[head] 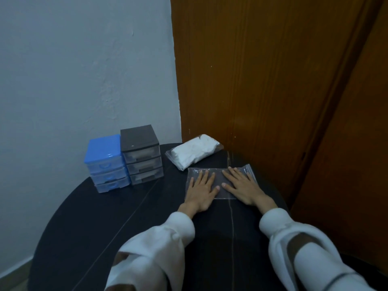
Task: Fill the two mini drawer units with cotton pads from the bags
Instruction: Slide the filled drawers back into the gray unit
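Status: looks roughly half done, judging by the bags. One clear zip bag [220, 181] lies flat and empty on the dark round table [117, 217], both hands pressing it down: left hand [200, 192] and right hand [241, 189] palms down, fingers straight and spread, gripping nothing. The second bag [194, 152], full of white cotton pads, sits just behind the flat one, near the wooden door [273, 91], untouched. Blue drawer unit [106, 166] and grey drawer unit [141, 154] stand side by side at the table's far left by the wall, all drawers pushed in; something pale shows through the grey fronts, can't tell how full. Left to do, I'd say: empty the full bag into whatever drawers are unfilled. Orientation: empty bag's long axis runs left-right, zip end apparently at right; full bag lies diagonally, near-left to far-right.
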The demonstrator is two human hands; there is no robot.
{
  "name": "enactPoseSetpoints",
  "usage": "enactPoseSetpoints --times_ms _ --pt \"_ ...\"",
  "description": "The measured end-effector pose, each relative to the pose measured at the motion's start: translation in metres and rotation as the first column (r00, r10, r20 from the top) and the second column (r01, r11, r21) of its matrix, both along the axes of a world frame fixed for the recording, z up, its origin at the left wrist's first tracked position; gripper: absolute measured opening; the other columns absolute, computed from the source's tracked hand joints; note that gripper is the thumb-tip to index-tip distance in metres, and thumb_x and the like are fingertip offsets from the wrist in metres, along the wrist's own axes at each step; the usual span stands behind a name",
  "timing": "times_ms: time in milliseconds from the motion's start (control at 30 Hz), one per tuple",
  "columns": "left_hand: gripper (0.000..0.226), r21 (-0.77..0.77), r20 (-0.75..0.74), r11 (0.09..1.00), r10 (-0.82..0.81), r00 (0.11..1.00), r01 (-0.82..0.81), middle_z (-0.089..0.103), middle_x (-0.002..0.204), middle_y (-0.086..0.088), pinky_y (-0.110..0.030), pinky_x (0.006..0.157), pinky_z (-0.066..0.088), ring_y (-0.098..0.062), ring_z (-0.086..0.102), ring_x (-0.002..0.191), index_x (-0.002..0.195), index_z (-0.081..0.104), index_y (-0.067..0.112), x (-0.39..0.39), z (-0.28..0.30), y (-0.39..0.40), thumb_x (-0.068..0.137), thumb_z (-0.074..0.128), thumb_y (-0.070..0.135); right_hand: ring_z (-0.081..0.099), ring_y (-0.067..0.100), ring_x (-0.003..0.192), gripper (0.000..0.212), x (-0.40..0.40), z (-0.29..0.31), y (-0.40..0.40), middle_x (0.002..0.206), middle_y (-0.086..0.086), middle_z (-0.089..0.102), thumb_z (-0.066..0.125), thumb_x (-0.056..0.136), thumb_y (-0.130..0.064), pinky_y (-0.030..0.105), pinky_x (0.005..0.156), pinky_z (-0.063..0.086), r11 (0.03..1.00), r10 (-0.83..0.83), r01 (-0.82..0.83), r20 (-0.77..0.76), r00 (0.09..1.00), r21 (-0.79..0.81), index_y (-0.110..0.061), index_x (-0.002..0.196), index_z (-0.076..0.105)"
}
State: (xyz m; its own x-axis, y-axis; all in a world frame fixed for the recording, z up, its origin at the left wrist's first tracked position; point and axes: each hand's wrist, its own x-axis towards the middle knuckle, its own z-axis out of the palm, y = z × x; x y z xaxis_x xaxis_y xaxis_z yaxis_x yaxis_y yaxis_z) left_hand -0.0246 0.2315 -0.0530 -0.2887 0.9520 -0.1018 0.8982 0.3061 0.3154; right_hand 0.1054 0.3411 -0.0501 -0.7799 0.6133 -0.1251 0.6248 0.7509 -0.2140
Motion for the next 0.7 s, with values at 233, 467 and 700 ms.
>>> enactPoseSetpoints --times_ms 233,467,700 --pt "0.049 0.265 0.55 0.935 0.053 0.833 -0.235 0.027 0.153 -0.005 -0.035 0.112 0.029 -0.021 0.031 0.137 0.147 0.026 0.02 -0.002 0.023 -0.015 0.101 0.038 0.03 0.026 0.016 0.139 0.043 0.0 0.019 -0.012 0.151 0.002 0.032 0.046 0.097 -0.031 0.038 0.113 0.023 0.996 -0.06 0.04 -0.289 0.955 -0.076 -0.022 0.139 0.039" --pt "0.025 0.557 0.539 0.761 -0.028 0.842 -0.332 0.063 0.108 0.001 -0.017 0.085 0.049 -0.005 0.059 0.098 0.108 0.062 0.016 -0.044 0.061 -0.08 0.095 0.045 0.003 0.051 0.009 0.115 0.035 -0.048 0.039 -0.063 0.128 -0.001 0.055 0.055 0.091 -0.017 0.023 0.094 0.041 0.973 0.056 -0.147 -0.435 0.899 -0.179 -0.023 0.126 0.053" --pt "0.027 0.755 0.225 0.501 0.409 0.884 -0.424 0.066 0.105 -0.007 -0.018 0.082 0.039 -0.024 0.059 0.101 0.101 0.065 0.01 -0.142 0.085 -0.158 0.086 0.046 -0.003 0.053 0.012 0.117 0.043 -0.12 0.045 -0.139 0.129 0.006 0.057 0.058 0.09 -0.007 0.013 0.093 0.036 0.861 0.206 -0.39 -0.478 0.854 -0.325 -0.011 0.131 0.05"
